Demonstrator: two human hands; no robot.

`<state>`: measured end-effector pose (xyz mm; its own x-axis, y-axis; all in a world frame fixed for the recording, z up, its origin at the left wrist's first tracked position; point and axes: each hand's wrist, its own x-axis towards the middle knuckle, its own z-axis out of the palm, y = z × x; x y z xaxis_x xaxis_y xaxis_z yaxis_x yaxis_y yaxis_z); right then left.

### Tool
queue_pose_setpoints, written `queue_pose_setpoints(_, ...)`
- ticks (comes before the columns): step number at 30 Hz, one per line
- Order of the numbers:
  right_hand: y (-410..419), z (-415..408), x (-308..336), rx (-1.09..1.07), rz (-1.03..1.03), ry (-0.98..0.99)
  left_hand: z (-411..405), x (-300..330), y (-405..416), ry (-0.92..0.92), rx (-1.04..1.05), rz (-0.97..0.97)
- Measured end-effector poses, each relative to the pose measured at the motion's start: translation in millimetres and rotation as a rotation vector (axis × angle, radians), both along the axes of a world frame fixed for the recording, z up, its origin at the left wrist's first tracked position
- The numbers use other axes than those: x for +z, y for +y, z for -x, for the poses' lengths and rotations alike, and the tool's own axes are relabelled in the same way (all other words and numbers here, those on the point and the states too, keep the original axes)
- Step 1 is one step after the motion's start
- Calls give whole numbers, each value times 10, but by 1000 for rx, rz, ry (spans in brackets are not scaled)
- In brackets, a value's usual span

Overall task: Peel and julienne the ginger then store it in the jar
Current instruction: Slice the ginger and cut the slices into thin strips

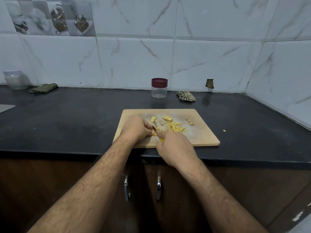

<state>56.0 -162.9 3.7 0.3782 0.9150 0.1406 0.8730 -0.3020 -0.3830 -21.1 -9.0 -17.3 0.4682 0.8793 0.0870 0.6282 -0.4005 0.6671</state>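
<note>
A rectangular wooden cutting board [200, 137] lies at the black countertop's [67, 121] front edge. Pale yellow ginger strips [175, 128] and thicker slices [167, 118] lie mid-board. The left hand [134, 128] curls onto a ginger piece near the board's front-left corner; the right hand [175, 147] grips a yellow-handled knife [157, 134]. The clear, maroon-lidded jar [159, 88] stands at the back edge.

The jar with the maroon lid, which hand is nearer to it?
Left, though only slightly. The left hand rests on the cutting board, below and left of the jar. The right hand sits lower, at the board's near edge, holding a yellow-handled knife.
</note>
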Motion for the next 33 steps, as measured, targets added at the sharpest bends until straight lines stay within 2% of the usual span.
queue_pose_setpoints(12,-305,61,-36,16,38,-76,4,18,1,33,21,-5)
queue_pose_setpoints(33,-103,88,-24,-17,-45,16,47,-28,-73,-23,23,-47)
